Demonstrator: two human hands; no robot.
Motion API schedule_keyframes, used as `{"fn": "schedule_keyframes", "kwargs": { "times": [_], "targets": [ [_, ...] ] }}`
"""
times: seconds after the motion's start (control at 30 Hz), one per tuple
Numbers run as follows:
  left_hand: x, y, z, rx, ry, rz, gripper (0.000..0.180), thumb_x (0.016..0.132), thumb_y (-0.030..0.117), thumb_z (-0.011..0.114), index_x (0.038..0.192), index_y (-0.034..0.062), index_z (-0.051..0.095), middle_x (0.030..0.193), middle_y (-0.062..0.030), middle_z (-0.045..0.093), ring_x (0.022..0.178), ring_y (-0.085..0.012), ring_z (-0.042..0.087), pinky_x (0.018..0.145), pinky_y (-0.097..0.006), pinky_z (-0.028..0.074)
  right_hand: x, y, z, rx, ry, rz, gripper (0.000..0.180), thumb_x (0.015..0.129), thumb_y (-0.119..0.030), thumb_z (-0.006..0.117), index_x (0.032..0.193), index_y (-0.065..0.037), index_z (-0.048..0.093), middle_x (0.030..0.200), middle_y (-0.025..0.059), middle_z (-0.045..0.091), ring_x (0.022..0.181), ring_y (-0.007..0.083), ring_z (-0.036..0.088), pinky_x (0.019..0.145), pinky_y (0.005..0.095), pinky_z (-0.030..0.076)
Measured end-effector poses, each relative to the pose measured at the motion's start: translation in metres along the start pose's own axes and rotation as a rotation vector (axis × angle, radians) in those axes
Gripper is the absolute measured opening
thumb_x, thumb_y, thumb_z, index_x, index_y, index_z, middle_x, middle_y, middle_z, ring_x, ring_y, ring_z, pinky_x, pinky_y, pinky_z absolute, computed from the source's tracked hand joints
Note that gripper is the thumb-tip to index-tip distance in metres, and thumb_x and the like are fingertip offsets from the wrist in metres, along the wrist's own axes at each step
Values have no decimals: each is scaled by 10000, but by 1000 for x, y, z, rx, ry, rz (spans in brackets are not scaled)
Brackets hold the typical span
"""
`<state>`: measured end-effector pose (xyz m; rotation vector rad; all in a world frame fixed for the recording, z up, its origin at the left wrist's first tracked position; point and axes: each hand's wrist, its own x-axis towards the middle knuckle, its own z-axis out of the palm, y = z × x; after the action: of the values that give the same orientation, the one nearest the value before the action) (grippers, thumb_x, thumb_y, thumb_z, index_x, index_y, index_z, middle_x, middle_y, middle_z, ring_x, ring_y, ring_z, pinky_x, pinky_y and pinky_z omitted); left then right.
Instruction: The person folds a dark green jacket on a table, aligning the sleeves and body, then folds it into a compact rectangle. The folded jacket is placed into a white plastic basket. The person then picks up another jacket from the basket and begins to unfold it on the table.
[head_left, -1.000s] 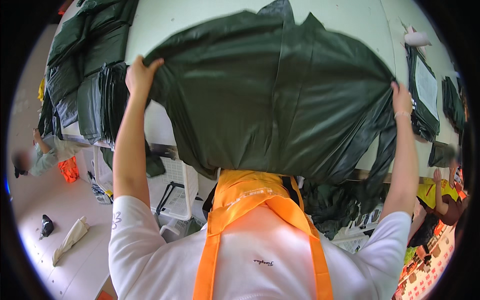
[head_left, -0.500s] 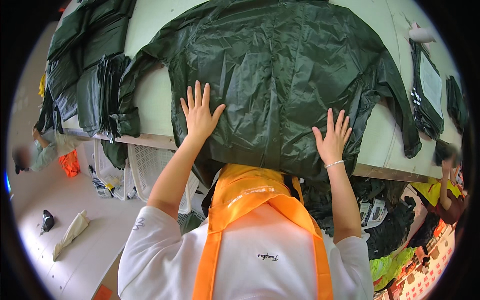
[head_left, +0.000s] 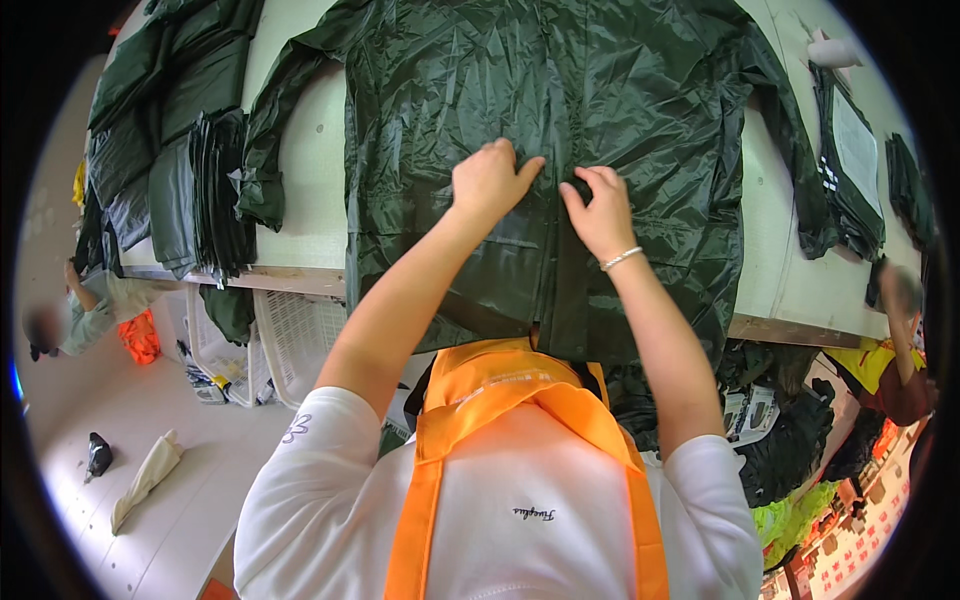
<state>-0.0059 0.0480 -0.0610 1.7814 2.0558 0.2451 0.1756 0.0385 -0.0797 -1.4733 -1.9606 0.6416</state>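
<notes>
The dark green crinkled raincoat (head_left: 560, 130) lies flat on the pale work table (head_left: 310, 150), its hem overhanging the near table edge at 6 o'clock. The left hand (head_left: 490, 180) and the right hand (head_left: 600, 210) rest side by side on the raincoat's centre front. At 9 o'clock from the raincoat, a stack of folded dark green garments (head_left: 170, 150) sits on the same table. At 3 o'clock, a flat dark packaged garment (head_left: 850, 160) lies on the table. Below the table edge, at 7 o'clock, a white plastic mesh basket (head_left: 300, 340) stands on the floor.
</notes>
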Motion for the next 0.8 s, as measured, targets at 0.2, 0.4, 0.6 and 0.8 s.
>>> {"fn": "schedule_keyframes", "kwargs": {
  "times": [0.2,0.4,0.6,0.8],
  "targets": [
    [22,9,1,30,-248,-72,419,780,410,673,753,-8,649,690,-145,651,716,-271,670,599,-356,509,7,-32,19,396,-83,472,205,728,-90,725,870,24,630,762,97,651,640,186,611,629,288,500],
    [22,-21,5,-893,-588,-123,296,914,256,560,713,39,562,617,-38,588,533,-110,580,500,-233,446,-4,-29,37,301,66,372,142,746,-49,671,872,11,644,734,124,623,614,231,605,597,313,484],
    [19,-25,20,-1140,-547,-47,282,954,254,478,758,55,510,609,-37,559,501,-124,556,477,-230,439,2,-32,41,330,66,312,165,751,-117,678,832,19,632,749,142,621,644,266,607,615,342,479],
    [24,-21,26,-1147,-385,-65,224,953,225,421,884,23,485,629,-84,569,484,-165,569,440,-274,457,13,-19,54,265,17,344,161,763,-139,658,800,12,614,773,175,622,712,327,613,647,378,484]
  ]
}}
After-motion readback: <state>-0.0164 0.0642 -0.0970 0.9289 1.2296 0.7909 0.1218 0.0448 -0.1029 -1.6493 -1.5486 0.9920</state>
